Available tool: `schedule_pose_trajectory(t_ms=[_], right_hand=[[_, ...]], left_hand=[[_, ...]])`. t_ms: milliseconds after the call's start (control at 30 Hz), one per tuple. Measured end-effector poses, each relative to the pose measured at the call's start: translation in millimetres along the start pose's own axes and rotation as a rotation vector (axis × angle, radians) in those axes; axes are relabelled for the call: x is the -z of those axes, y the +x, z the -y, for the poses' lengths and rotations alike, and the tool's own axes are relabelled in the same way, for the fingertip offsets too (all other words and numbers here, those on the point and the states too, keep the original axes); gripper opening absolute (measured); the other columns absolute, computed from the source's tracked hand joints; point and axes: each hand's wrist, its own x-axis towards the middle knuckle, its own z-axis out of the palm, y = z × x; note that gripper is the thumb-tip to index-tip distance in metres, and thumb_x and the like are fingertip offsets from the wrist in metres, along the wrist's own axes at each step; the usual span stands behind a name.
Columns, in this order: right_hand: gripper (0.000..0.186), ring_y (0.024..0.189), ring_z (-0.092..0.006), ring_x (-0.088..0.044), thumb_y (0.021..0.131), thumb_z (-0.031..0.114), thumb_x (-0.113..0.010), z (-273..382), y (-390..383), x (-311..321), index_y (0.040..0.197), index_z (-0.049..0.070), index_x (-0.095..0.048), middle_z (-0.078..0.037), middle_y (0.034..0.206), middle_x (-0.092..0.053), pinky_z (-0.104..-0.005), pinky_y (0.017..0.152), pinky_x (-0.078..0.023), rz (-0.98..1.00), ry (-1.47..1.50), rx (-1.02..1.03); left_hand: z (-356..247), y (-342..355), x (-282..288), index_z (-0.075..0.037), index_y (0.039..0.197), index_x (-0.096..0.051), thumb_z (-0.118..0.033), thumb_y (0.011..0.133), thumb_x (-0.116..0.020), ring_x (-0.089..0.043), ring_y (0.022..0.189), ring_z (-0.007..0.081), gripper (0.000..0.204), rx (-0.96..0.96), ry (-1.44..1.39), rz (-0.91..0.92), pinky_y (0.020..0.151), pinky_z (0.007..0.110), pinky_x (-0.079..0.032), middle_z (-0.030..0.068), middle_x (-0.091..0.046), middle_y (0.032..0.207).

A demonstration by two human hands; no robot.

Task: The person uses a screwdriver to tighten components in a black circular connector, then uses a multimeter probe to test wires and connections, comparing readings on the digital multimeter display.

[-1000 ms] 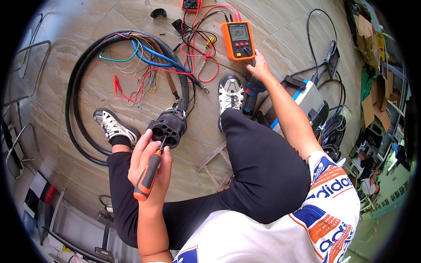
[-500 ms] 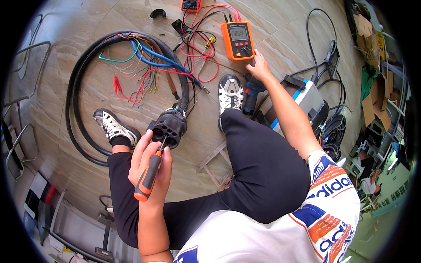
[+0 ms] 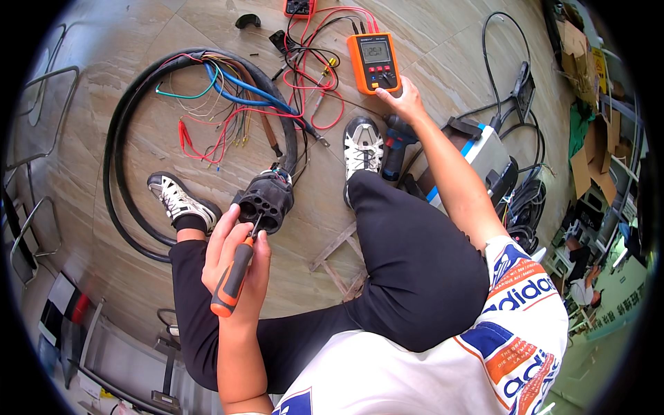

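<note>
Head view: at eight o'clock, the left hand (image 3: 253,285) pinched an orange-and-grey screwdriver (image 3: 235,278), shaft overlapping the black connector (image 3: 268,192) at nine. Near twelve, the right hand (image 3: 404,104) clasped the orange meter (image 3: 373,63) by its lower corner

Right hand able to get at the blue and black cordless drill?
Likely yes: the drill lies nearby, mostly uncovered, beside a white and black shoe, though the right hand must first release the orange rectangular meter.

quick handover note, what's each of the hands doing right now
Left hand: closed, holding the orange-and-grey screwdriver.
Right hand: closed on the lower right corner of the orange meter.
</note>
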Motion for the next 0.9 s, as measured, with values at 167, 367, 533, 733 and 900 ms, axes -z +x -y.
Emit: schedule_pose_trajectory(t_ms=[167, 367, 533, 733, 900], right_hand=[[0.083, 0.121, -0.0362, -0.058, 0.075, 0.073, -0.074, 11.8, 6.5, -0.9, 0.12, 0.004, -0.065, -0.018, 0.12, -0.063, -0.047, 0.105, -0.044, -0.019, -0.07, -0.025], [0.076, 0.115, -0.035, -0.06, 0.075, 0.072, -0.076, 10.3, 9.9, -1.2, 0.11, 0.005, -0.066, -0.016, 0.112, -0.064, -0.0465, 0.101, -0.047, -0.012, -0.08, -0.039], [0.075, 0.115, -0.0345, -0.06, 0.076, 0.072, -0.075, 9.5, 10.5, -2.8, 0.108, 0.005, -0.067, -0.016, 0.112, -0.064, -0.0463, 0.1, -0.047, -0.02, -0.08, -0.037], [0.075, 0.115, -0.0338, -0.06, 0.076, 0.072, -0.075, 8.5, 11.0, -1.7, 0.109, 0.005, -0.067, -0.015, 0.112, -0.064, -0.0461, 0.1, -0.047, -0.004, -0.076, -0.032], [0.074, 0.115, -0.0335, -0.06, 0.077, 0.071, -0.075, 9.9, 10.2, -1.6, 0.109, 0.005, -0.067, -0.015, 0.112, -0.063, -0.0458, 0.099, -0.047, -0.007, -0.067, -0.025]], left_hand=[[0.0, -0.3, -0.5, 0.002, 0.102, -0.068, 0.004, 0.081, -0.078, -0.073, 0.09, 0.0305, 0.024, 0.002, -0.012, -0.004, 0.077, 0.034, -0.06, 0.0238, -0.068, 0.122], [-0.3, -0.2, -0.3, 0.002, 0.102, -0.068, 0.004, 0.08, -0.078, -0.073, 0.09, 0.0308, 0.024, -0.002, -0.001, -0.004, 0.077, 0.034, -0.06, 0.0236, -0.068, 0.122], [-0.9, 0.1, 0.5, 0.002, 0.102, -0.068, 0.004, 0.08, -0.078, -0.073, 0.09, 0.0308, 0.024, 0.004, -0.006, -0.001, 0.077, 0.034, -0.06, 0.0234, -0.068, 0.122], [-0.1, 0.0, 0.2, 0.002, 0.102, -0.068, 0.003, 0.08, -0.078, -0.073, 0.09, 0.0304, 0.024, 0.0, -0.003, -0.001, 0.077, 0.033, -0.06, 0.0233, -0.068, 0.122], [0.3, -0.8, 0.0, 0.002, 0.102, -0.068, 0.003, 0.08, -0.079, -0.073, 0.089, 0.0303, 0.024, 0.003, 0.001, -0.004, 0.076, 0.034, -0.06, 0.0234, -0.068, 0.122]])
